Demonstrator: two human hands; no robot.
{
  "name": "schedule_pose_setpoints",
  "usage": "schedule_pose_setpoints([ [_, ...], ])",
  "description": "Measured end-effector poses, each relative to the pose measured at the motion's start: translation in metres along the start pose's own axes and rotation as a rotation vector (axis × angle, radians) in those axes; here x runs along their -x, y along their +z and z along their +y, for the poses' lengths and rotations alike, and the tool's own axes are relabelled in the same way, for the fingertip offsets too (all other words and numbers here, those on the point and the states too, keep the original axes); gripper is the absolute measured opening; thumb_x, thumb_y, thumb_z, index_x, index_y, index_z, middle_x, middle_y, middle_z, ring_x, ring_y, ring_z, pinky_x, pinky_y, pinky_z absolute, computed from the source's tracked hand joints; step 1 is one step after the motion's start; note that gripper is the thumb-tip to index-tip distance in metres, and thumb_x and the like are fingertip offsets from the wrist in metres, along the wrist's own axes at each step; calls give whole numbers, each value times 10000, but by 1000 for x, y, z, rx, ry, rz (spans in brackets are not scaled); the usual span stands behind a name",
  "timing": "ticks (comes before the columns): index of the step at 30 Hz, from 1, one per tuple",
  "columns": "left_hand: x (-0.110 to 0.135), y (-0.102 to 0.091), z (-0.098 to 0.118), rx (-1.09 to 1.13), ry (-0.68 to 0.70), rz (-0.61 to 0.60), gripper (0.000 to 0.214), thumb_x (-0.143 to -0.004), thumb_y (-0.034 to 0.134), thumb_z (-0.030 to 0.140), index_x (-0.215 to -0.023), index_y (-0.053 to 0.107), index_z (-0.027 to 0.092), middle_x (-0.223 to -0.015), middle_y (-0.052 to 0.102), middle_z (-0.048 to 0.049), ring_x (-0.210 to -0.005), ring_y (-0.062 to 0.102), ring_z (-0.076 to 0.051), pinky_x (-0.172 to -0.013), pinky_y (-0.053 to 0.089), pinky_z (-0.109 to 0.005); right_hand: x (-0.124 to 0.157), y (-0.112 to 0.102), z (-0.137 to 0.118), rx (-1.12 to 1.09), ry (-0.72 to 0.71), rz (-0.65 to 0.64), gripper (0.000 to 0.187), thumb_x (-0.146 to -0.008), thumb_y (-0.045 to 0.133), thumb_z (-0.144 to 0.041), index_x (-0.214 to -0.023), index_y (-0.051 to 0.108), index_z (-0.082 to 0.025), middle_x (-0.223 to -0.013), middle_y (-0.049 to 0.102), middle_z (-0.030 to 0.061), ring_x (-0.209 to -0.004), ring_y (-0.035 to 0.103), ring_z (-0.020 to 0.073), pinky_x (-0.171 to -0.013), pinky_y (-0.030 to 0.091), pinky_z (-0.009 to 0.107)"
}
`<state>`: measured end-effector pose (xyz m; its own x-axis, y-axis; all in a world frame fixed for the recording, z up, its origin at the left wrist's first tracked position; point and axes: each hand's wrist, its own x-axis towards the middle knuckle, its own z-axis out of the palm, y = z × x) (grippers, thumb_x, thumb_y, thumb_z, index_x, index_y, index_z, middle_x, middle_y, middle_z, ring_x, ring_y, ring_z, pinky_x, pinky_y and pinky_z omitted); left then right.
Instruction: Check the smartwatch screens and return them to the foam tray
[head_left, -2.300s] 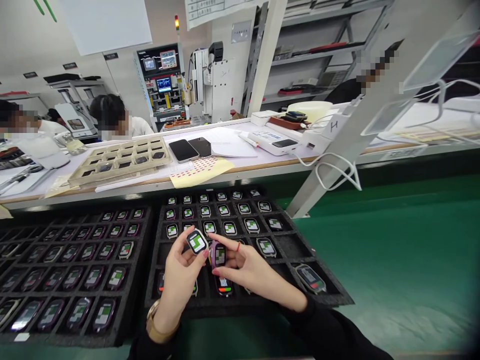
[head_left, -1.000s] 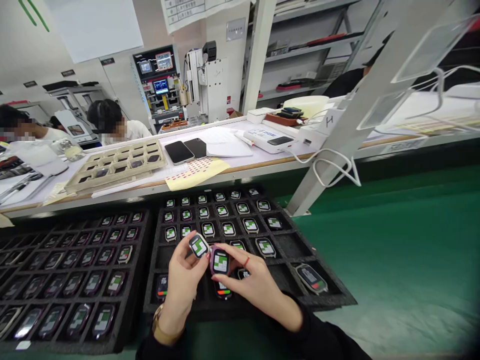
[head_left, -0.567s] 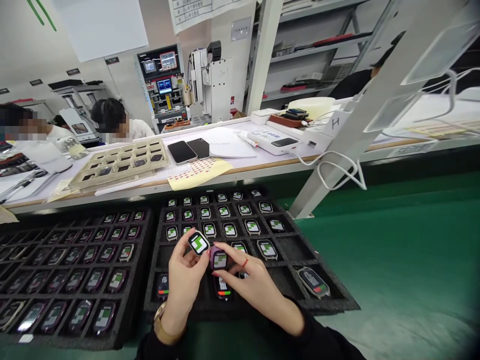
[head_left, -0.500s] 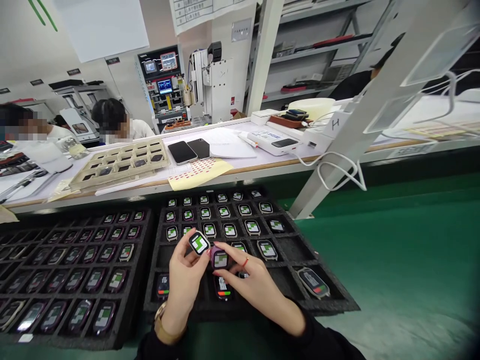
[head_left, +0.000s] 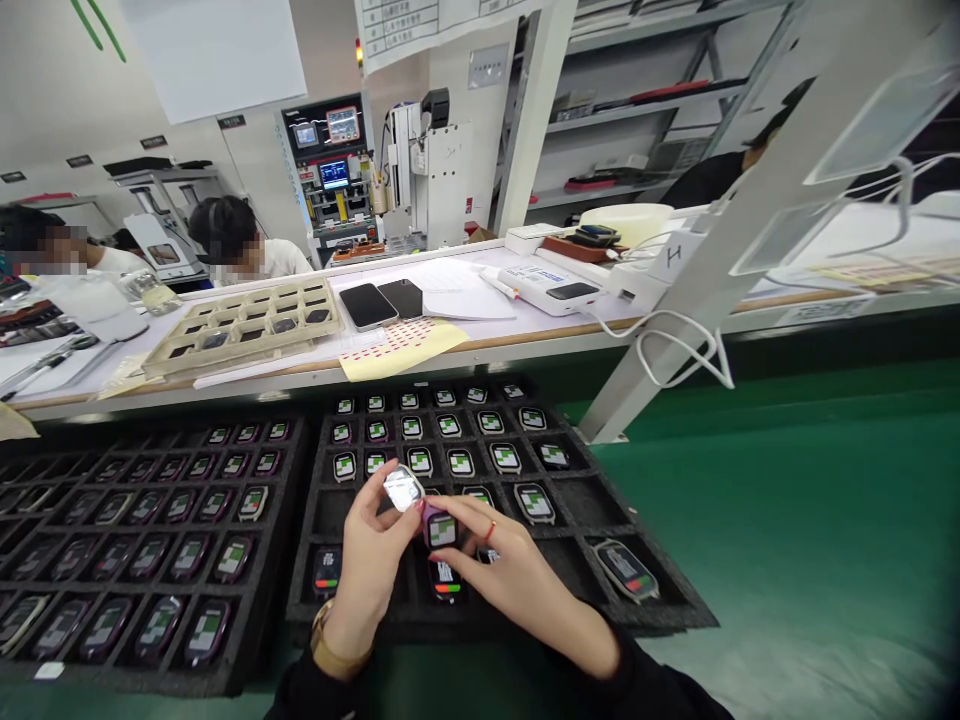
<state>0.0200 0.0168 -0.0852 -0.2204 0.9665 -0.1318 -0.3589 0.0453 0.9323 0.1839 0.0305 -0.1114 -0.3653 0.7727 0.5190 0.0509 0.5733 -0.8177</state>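
Note:
My left hand (head_left: 375, 545) pinches a light-framed smartwatch (head_left: 403, 487), whose screen gleams with reflected light. Close beside it, my right hand (head_left: 499, 560) grips a purple smartwatch (head_left: 440, 527) by its sides, its screen lit with green and white blocks. Both watches are held above a black foam tray (head_left: 300, 600) with square compartments. Many of these hold watches with lit screens, such as a light-framed watch (head_left: 535, 502) right of my hands. Below the purple watch lies another watch (head_left: 446, 580) with a red and green bar, partly covered.
A second foam tray (head_left: 251, 640) full of watches lies to the left. Behind stands a bench with a beige plastic tray (head_left: 247, 325), phones (head_left: 367, 305) and a white box (head_left: 551, 288). A slanted white post (head_left: 637, 345) rises at right. Two people (head_left: 247, 250) sit beyond the bench; another person is far right.
The watch in my left hand has tilted, so its screen now shows glare instead of green and white blocks. The camera view has shifted slightly; both hands keep their hold.

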Motion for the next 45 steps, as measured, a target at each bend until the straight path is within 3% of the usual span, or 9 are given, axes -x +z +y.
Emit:
schedule_pose_setpoints([
  [7,5,-1,2,-5,-25,14,684,-647,891,309,-1259,606,201,-1188,693,-87,-826,714,-161,-728,619,-278,4,-2,4,-215,257,-28,475,-835,718,-234,-1304,658,-283,-1170,598,38,-723,654,137,-684,614,237],
  [11,2,-5,5,-76,-11,50,740,-603,907,310,-1268,608,184,-1152,708,-94,-790,705,-159,-659,607,-251,4,-7,7,-315,475,-88,577,-842,721,-281,-1382,533,-211,-964,658,46,-544,604,113,-468,546,178],
  [14,0,-10,5,-137,6,7,719,-616,899,304,-1268,621,184,-1118,728,-94,-785,700,-151,-644,580,-220,-1,-12,5,-392,552,-76,759,-811,790,-326,-1456,405,-218,-1094,627,82,-580,601,117,-418,531,166],
  [17,-2,-15,4,-183,19,-67,671,-662,873,316,-1276,628,200,-1050,749,-79,-777,697,-146,-688,572,-224,-8,-17,1,-496,593,-51,727,-792,848,-444,-1371,486,-198,-1256,538,122,-800,646,180,-508,613,214],
  [21,-4,-14,11,-212,52,-120,639,-678,858,305,-1265,629,196,-1081,743,-84,-841,709,-160,-765,575,-244,-16,-19,-3,-593,686,-23,609,-823,798,-628,-1165,621,-157,-1049,590,91,-771,671,194,-514,637,232],
  [25,-5,-12,21,-218,81,-163,639,-709,837,284,-1293,594,193,-1111,736,-83,-872,708,-150,-781,574,-229,-23,-21,-3,-599,684,-17,657,-766,840,-663,-1115,633,-146,-941,597,60,-712,694,200,-467,625,214],
  [30,-6,-13,25,-225,100,-208,619,-762,808,290,-1323,562,203,-1105,739,-71,-892,705,-138,-798,568,-215,-28,-24,-6,-586,587,-64,617,-809,811,-645,-1092,629,-128,-944,628,79,-789,707,236,-476,612,197],
  [38,-6,-11,30,-273,100,-179,651,-734,827,319,-1323,577,196,-1134,730,-95,-914,719,-191,-806,587,-271,-28,-26,-12,-497,558,-18,640,-805,737,-742,-975,584,-144,-797,589,41,-634,648,186,-326,388,132],
  [45,-15,7,55,-234,226,-211,608,-740,825,303,-1303,609,226,-1193,714,-87,-950,719,-197,-846,589,-283,-54,-27,-26,-415,527,63,614,-870,537,-791,-754,473,-191,-609,478,-30,-385,361,79,-347,271,163],
])
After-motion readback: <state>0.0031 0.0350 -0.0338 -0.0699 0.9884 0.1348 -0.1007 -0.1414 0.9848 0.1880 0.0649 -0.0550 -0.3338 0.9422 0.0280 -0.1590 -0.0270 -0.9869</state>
